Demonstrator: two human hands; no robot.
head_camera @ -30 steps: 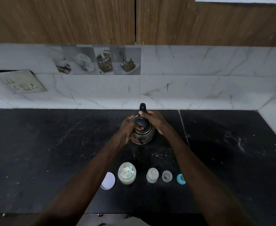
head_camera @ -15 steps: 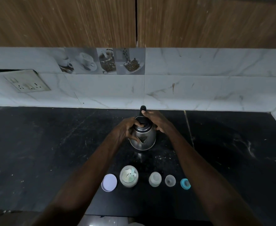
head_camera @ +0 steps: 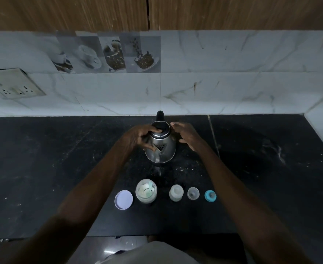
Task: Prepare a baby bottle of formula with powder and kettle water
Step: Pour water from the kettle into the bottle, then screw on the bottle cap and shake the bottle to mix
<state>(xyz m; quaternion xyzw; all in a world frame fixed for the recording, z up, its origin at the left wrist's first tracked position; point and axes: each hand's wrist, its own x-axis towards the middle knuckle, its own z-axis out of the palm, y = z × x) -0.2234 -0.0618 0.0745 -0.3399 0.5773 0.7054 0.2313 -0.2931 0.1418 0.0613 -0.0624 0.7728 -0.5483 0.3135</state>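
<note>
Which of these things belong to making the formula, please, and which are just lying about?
For the job: kettle, powder jar, jar lid, bottle, clear cap, blue ring.
Lying about: wall socket, picture tiles.

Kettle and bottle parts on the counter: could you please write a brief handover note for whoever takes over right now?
Hands: left hand grips the kettle at its upper body and lid edge; right hand is open beside it, seemingly not touching.
Things: kettle upright at the back of the black counter, spout toward the person. Front row, left to right: lilac lid, open powder jar, bottle, clear cap, teal ring.
Done: jar opened, bottle in parts.
Left: likely powder and water into the bottle, then close it; its contents cannot be told.
</note>
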